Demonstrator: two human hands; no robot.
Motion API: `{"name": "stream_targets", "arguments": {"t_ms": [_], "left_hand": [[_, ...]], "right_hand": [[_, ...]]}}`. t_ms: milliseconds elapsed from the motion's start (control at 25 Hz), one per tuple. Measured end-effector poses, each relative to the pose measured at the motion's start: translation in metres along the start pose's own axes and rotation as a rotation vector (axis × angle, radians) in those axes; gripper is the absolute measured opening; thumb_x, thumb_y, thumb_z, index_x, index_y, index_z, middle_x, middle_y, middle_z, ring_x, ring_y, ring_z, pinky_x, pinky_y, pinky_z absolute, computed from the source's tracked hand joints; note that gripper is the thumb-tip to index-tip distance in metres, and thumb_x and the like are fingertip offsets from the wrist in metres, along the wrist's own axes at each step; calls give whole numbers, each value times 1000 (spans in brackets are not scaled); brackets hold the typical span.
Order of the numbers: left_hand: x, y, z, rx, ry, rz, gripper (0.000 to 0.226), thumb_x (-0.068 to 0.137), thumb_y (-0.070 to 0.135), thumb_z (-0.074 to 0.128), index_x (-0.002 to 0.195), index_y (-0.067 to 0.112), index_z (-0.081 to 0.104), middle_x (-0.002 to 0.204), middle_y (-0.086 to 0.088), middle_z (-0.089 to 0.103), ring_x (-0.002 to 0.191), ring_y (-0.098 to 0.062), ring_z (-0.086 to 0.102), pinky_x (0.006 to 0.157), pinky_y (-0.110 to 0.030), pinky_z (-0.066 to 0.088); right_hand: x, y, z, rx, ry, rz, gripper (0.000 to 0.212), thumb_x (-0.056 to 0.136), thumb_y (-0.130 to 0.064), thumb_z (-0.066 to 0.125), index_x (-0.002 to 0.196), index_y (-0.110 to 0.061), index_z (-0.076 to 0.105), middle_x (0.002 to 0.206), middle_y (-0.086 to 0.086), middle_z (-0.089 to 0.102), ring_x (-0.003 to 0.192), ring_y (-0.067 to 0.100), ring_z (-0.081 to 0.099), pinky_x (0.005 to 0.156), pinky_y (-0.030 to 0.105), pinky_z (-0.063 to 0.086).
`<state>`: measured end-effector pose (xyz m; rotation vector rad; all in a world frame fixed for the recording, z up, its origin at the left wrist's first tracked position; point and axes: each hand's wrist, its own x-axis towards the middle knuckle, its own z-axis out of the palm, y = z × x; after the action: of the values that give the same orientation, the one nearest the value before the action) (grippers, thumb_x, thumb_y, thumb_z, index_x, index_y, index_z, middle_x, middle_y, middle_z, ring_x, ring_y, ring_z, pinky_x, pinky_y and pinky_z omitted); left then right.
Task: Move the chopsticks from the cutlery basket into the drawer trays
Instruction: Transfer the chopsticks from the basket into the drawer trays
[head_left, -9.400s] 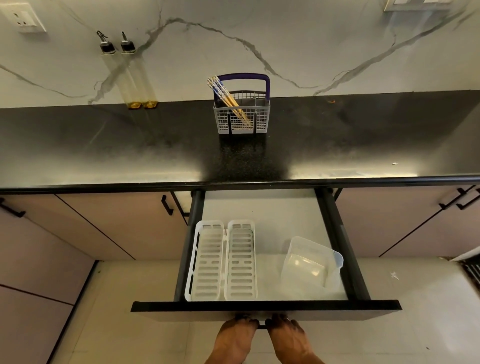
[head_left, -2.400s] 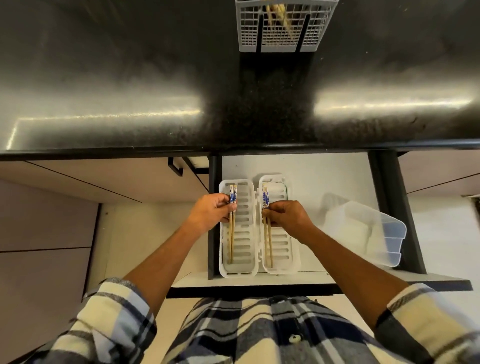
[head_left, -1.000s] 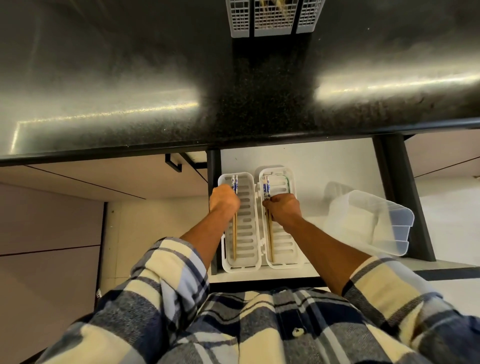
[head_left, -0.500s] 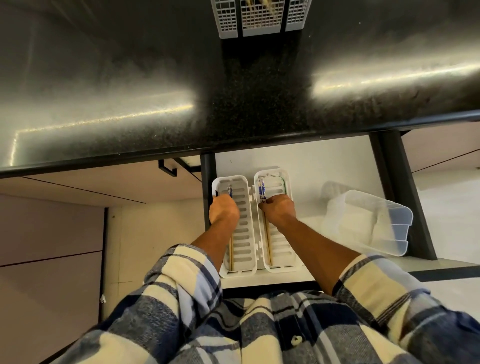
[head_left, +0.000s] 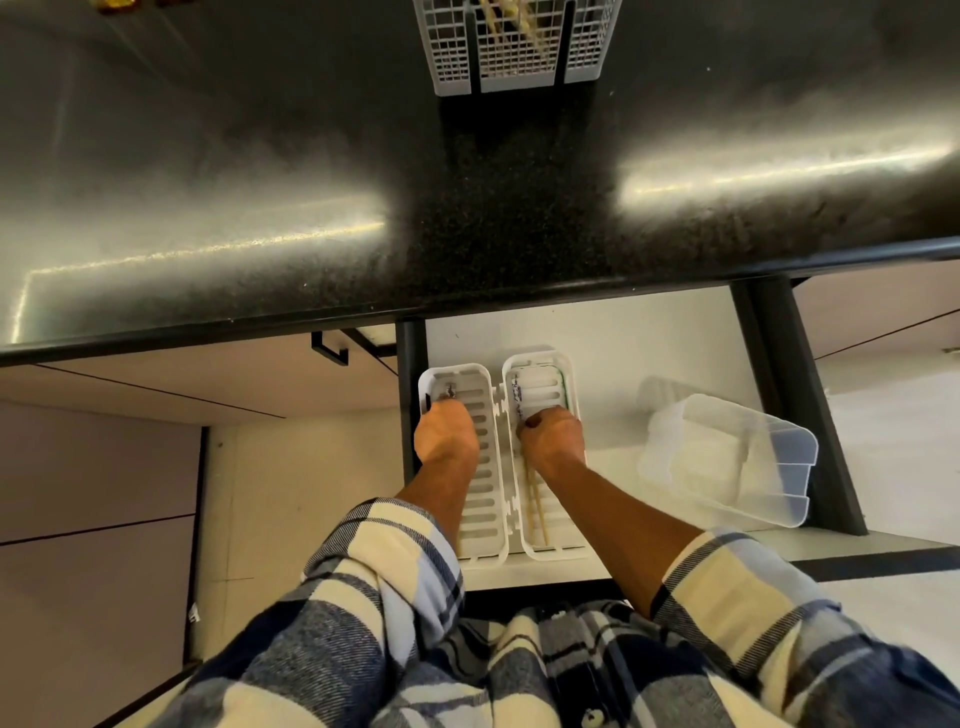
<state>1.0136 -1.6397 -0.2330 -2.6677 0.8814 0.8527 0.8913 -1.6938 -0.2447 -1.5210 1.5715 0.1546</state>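
Both hands low in the drawer trays: our left hand (head_left: 445, 435) and right hand (head_left: 551, 435) each seem curled on chopsticks (head_left: 536, 503), fingers hidden; we lay them flat along the slots, more waiting in the cutlery basket (head_left: 519, 47).

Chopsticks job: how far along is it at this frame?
Done: nothing is fully released yet. In hand: the left hand holds chopsticks low in the left tray, and the right hand holds a pair in the right tray; neither grip has let go. Left: more chopsticks stand in the cutlery basket on the counter, so at least another trip remains.
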Motion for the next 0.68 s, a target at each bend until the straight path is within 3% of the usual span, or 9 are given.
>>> {"name": "stream_targets", "arguments": {"t_ms": [80, 200, 440, 560, 680], "left_hand": [[-2, -1, -1, 26, 1, 24, 24, 97, 2, 45, 115, 2, 60, 114, -15, 69, 104, -31, 67, 79, -38, 55], [-10, -3, 0, 134, 14, 127, 24, 91, 0, 55, 114, 5, 59, 107, -12, 71, 96, -29, 70, 71, -36, 55], [-25, -11, 8, 302, 9, 279, 28, 85, -2, 64, 111, 4, 63, 110, -12, 69, 99, -28, 68, 78, -37, 55], [-35, -15, 15, 515, 79, 411, 30, 84, 13, 68, 113, 7, 63, 111, -13, 64, 107, -31, 58, 90, -43, 47], [-38, -26, 23, 735, 142, 474, 40, 84, 24, 68, 120, 9, 62, 128, -18, 57, 128, -39, 41, 113, -56, 23]], "right_hand": [[-1, 1, 1, -41, 15, 2, 24, 94, -15, 56, 112, -2, 67, 108, 16, 68, 97, 32, 66, 86, 36, 56], [-6, 1, 3, -22, 91, -2, 22, 93, -16, 63, 109, -2, 66, 104, 14, 70, 84, 26, 65, 81, 34, 58], [-12, 3, 5, -74, 100, -86, 19, 95, -16, 60, 105, -2, 68, 100, 13, 70, 84, 26, 66, 78, 35, 60], [-14, 2, 5, -105, 78, -108, 16, 95, -15, 59, 102, -4, 69, 97, 12, 71, 78, 22, 63, 73, 31, 59], [-15, 3, 4, -103, 74, -125, 16, 94, -11, 60, 104, -4, 70, 98, 12, 72, 79, 22, 64, 74, 30, 59]]}}
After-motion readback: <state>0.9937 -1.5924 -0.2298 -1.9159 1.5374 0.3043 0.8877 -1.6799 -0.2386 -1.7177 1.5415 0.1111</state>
